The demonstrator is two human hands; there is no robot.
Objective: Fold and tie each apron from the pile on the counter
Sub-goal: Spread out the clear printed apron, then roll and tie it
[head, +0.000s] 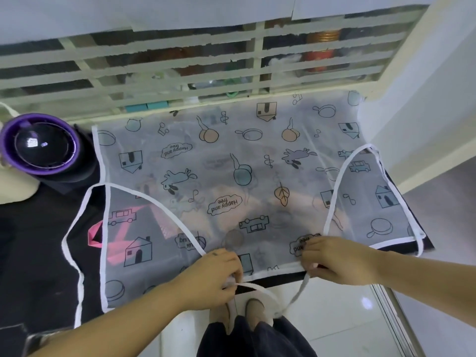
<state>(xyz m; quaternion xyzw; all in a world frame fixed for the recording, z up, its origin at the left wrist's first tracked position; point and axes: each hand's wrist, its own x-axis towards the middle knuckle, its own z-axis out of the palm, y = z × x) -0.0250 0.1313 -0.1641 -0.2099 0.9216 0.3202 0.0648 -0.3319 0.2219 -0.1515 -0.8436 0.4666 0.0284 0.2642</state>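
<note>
Seen from the head camera looking down, a sheer white apron point(226, 161) printed with houses, cars and pans lies spread flat on a dark counter point(38, 253), its bib edge nearest the person. The left hand point(213, 276) has its grip closed, fingers curled around the white neck strap point(260, 288) at the apron's near edge. The right hand point(337, 261) pinches the strap's other end at that same edge. Between the 2 hands the strap hangs in a loop below the counter edge. A side tie point(77, 240) trails across the counter on the left. A purple-rimmed pot point(41, 143) sits beside the apron's far left corner, below a barred window point(180, 55)
</note>
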